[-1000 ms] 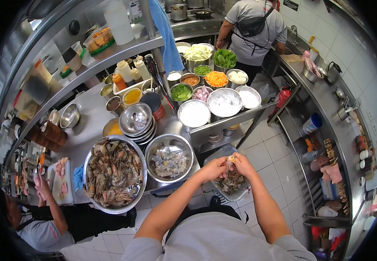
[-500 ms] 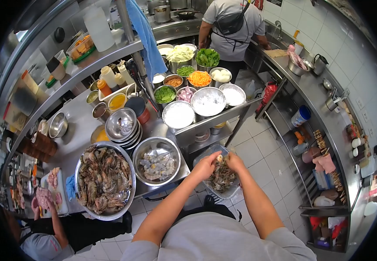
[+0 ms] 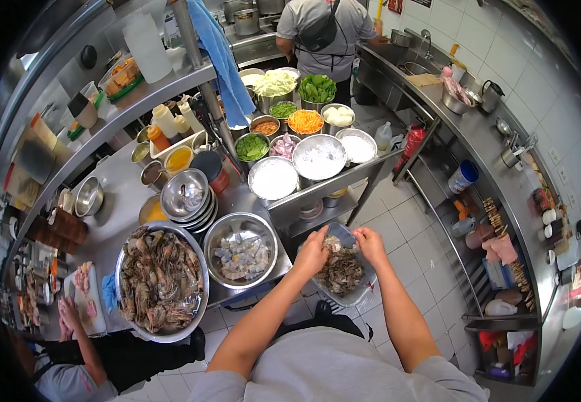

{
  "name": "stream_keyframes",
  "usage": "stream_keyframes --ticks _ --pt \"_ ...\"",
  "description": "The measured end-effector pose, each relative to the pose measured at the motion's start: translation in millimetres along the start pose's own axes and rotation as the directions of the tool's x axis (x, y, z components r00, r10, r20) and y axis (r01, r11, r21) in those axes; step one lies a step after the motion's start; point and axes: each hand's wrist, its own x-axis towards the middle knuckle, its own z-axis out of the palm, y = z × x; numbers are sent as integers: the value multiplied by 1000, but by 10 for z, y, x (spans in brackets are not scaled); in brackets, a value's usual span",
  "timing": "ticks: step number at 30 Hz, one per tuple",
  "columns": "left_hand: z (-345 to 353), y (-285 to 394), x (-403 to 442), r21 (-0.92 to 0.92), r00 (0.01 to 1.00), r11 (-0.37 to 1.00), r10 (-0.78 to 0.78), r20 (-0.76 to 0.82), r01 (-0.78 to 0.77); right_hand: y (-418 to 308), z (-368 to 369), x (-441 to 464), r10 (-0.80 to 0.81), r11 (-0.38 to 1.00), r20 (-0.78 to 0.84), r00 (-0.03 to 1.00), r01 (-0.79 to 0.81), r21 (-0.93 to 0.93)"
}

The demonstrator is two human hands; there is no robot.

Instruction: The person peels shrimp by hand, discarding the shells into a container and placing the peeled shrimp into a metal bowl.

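My left hand is closed over the left rim of a clear plastic tub, pinching a shrimp mostly hidden by the fingers. Over the tub's upper right corner, my right hand has its fingertips pressed together; what they hold, if anything, is too small to make out. Brown shrimp shells and heads fill much of the tub. To the left, a steel bowl contains peeled grey shrimp. Beside it, a large metal basin is heaped with whole, unpeeled shrimp.
Stacked steel bowls stand behind the basin. Containers of cabbage, carrot and white powder crowd the rack ahead. One co-worker stands at the back; another's hands are by a cutting board at left.
My hands have come apart: the right moved right and slightly up, the left slightly left. At the cutting board, the co-worker's hands no longer hold the pink meat. The back co-worker has shifted left.
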Motion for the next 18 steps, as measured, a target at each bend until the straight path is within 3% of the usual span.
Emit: stream_keyframes --ticks 2,6,8,9,11,12,13,14,16,17,18 --pt "22 -59 -1 -13 1000 1000 -25 -3 24 -12 4 -31 33 967 -32 999 -40 -250" --pt "41 -106 10 -82 999 997 -3 -48 -1 -11 11 -53 -53 942 118 992 89 -324" --pt "53 -127 27 -105 998 994 -22 -51 16 -101 66 -151 -270 936 129 954 292 -199" --pt "81 -165 48 -122 998 992 -23 -53 16 -266 58 -217 -270 936 130 954 292 -198" --pt "87 -160 53 -141 998 990 -24 -54 16 -616 46 -335 -300 953 241 923 303 25" --pt "76 -128 52 -287 995 953 -90 32 96 -626 93 -336 -299 953 241 923 302 25" --pt "59 -89 59 -417 982 891 -140 128 181 -633 132 -332 -428 883 252 868 461 -90" --pt "34 -75 78 -417 982 891 -136 129 178 -646 146 -323 -545 773 278 791 602 -200" --pt "-53 -104 95 -738 895 523 -125 427 425 -677 148 -311 -476 814 266 838 534 -229" --pt "-99 -125 85 -739 896 523 -126 425 424 -692 154 -301 -402 850 255 879 462 -254" --pt "-181 -96 52 -723 851 454 -209 482 521 -681 165 -294 -401 850 257 879 462 -253"
